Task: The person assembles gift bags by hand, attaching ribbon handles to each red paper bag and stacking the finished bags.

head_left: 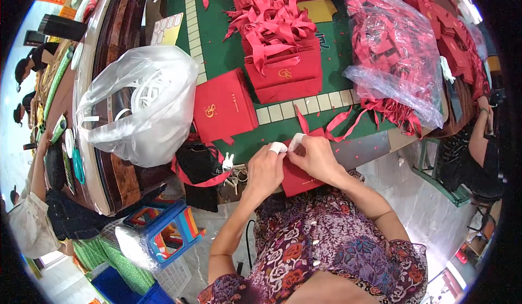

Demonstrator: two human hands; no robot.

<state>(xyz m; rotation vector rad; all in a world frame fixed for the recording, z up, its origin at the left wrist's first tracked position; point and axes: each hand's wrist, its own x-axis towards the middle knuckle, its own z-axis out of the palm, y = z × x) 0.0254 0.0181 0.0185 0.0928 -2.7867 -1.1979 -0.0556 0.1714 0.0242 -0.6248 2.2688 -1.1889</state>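
Observation:
Close to the table's front edge, my left hand (265, 169) and my right hand (318, 157) meet fingertip to fingertip. White coverings wrap a finger on each hand. Both hands are closed in a pinch, and what lies between the fingertips is too small to make out. Directly beneath them is a flat red paper bag (298, 181), partly hidden by the hands. A loose red ribbon (347, 124) curls just beyond my right hand. Farther off stands a stack of red bags (285, 81) with a heap of red ribbons (274, 24) on top; another red bag pile (224, 105) lies to its left.
A clear plastic bag (144, 108) with white strips sits at the left table edge. On the right is a large plastic bag of red ribboned pieces (394, 48). Keys (236, 178) lie left of my hands. A blue plastic stool (168, 233) stands on the floor; people sit at both sides.

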